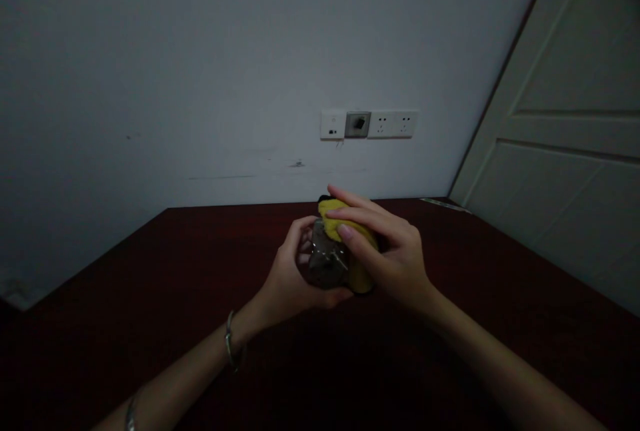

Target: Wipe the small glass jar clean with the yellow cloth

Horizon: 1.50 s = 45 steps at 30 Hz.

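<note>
Both hands meet over the middle of a dark red table (pixel 150 298). My left hand (pixel 290 278) is curled around a small clear glass object (pixel 326 259) with a shiny inside; I cannot tell exactly what it is. My right hand (pixel 385 244) presses a yellow cloth (pixel 345 224) onto the top and right side of that glass object, its fingers bent over the cloth. A thin bracelet (pixel 230 341) sits on my left wrist.
A white wall stands behind the table, with a row of sockets and a switch (pixel 369 124) just above the far edge. A pale panelled door (pixel 575 138) fills the right side. A thin flat item (pixel 445 204) lies at the table's far right corner.
</note>
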Available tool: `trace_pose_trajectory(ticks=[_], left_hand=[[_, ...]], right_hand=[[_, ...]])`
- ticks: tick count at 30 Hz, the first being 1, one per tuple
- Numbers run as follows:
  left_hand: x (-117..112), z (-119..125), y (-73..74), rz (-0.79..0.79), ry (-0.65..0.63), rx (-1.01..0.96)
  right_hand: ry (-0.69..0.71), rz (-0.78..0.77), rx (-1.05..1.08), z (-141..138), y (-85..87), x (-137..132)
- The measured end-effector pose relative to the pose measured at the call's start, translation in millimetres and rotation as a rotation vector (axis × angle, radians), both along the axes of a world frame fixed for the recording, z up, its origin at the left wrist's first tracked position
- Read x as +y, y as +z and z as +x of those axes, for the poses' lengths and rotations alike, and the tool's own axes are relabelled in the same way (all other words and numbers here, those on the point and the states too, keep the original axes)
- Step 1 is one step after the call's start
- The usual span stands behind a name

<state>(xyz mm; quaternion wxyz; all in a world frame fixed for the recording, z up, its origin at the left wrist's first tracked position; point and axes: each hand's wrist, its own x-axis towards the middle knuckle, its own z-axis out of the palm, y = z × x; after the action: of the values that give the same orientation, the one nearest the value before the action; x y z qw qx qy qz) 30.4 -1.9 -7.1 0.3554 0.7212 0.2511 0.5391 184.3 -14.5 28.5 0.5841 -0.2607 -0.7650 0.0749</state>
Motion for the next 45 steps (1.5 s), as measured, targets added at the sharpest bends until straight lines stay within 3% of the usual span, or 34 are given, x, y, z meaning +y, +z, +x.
trace_pose_trajectory(ticks=[7, 18, 22, 35, 42, 45], left_hand=[[5, -3, -2.1, -0.218, -0.021, -0.149], [10, -7, -5.5, -0.319, -0.102, -0.104], [10, -6, -6.5, -0.349, -0.057, -0.057], [11, -12, -2.3, -0.378, -0.03, 0.02], [9, -17, 7.5, -0.425, -0.268, 0.048], [14, -20, 4.0, -0.38, -0.232, 0.103]], right_hand=[[0.087, 0.011, -0.343, 12, 1.9, 11], [0.172, -0.17, -0.412, 26, 3.4, 13], [0.163, -0.193, -0.458, 23, 0.4, 13], [0.166, -0.212, -0.305, 9, -14.9, 19], [0.207, -0.419, -0.062, 8, -16.9, 28], [0.199, -0.574, 0.043, 8, -12.0, 29]])
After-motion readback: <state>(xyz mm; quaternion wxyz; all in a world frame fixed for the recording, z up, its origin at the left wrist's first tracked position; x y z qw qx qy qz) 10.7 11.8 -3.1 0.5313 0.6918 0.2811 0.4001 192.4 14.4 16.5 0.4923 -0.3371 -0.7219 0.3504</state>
